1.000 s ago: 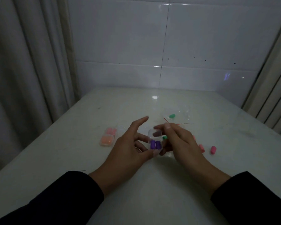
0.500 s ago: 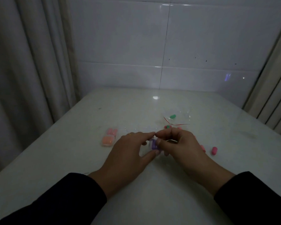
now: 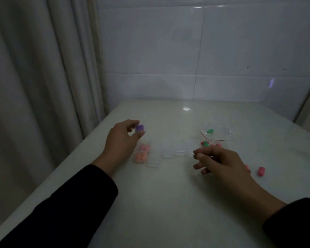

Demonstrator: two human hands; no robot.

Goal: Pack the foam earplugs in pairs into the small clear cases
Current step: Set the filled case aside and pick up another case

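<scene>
Your left hand (image 3: 123,140) pinches a small clear case (image 3: 140,128) holding two purple earplugs (image 3: 139,127) between fingers (image 3: 132,122) and thumb, lifted above the worktop (image 3: 168,203) at far left. Just nearer lie a pink-filled case (image 3: 144,147) and an orange-filled case (image 3: 141,157), then empty clear cases (image 3: 168,151). Your right hand (image 3: 220,163) hovers, fingers loosely curled and holding nothing, beside loose pink earplugs (image 3: 261,171).

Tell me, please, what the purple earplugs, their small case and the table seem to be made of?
Purple earplugs: probably foam, matte, no shine. Their case, pinched by the left hand: seemingly clear hard plastic, see-through. Table: glossy pale surface that reflects light, perhaps stone or laminate.
</scene>
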